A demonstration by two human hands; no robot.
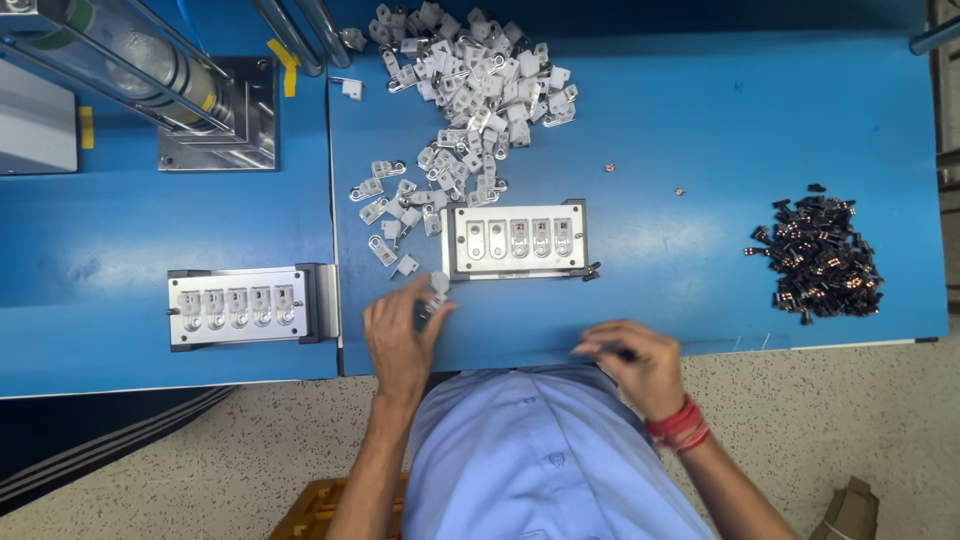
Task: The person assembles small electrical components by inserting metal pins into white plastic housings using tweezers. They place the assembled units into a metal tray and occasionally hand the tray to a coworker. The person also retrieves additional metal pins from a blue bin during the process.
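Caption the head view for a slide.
Left hand pinches a small white part beside a five-slot fixture; right hand rests near the table edge.

On the flat blue worktable [700,120], a rectangular metal jig tray with 5 slots [516,240] sits at the centre. Behind and left of it spreads a heap of small white metal-clipped parts [470,90]. Far right lies a pile of small black clips [820,258]. A second 5-slot metal jig tray [245,305] rests well left, in front of a steel press base [220,120]. The left hand [400,335] is just before the central tray; the right hand [635,365] is at the table's near edge.

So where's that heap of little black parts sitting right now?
The heap of black parts lies at the right end of the blue table in the head view, well beyond the right hand and right of the metal fixture.
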